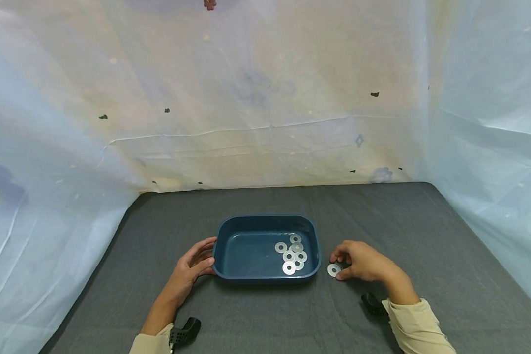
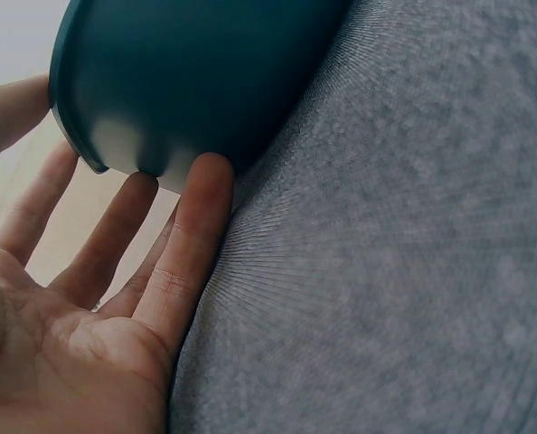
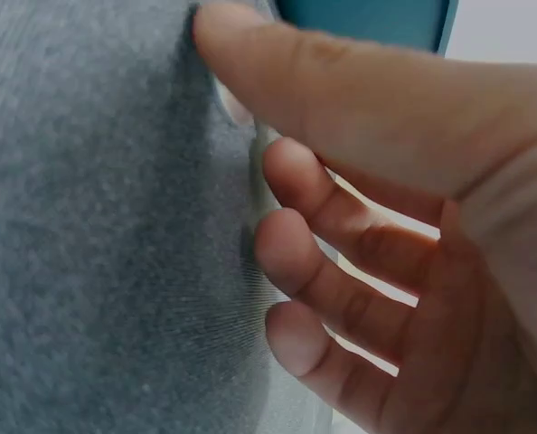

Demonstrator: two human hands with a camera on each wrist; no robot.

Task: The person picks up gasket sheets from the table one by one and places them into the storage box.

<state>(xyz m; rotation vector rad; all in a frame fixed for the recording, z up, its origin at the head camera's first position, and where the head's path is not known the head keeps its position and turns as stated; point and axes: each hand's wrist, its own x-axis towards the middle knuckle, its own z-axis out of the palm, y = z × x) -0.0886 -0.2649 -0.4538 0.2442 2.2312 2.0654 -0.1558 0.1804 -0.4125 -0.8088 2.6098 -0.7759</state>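
A dark blue tray [image 1: 265, 218] stands on the grey cloth with several flat metal washers [image 1: 292, 255] in its right half. My left hand [image 1: 199, 258] lies open at the tray's left end. In the left wrist view its straight fingertips [image 2: 205, 181] touch the tray's outer wall [image 2: 187, 81]. One more washer [image 1: 334, 270] lies on the cloth just right of the tray. My right hand [image 1: 341, 265] curls round it, thumb on the near side and fingers on the far side. In the right wrist view the washer's pale edge [image 3: 260, 168] shows between thumb and fingers [image 3: 291, 235].
The grey cloth [image 1: 402, 221] covers the whole table. Pale plastic sheeting [image 1: 265, 98] walls it in at the back and on both sides. Black wrist-camera mounts [image 1: 183, 332] [image 1: 373, 304] sit by my sleeves near the front edge.
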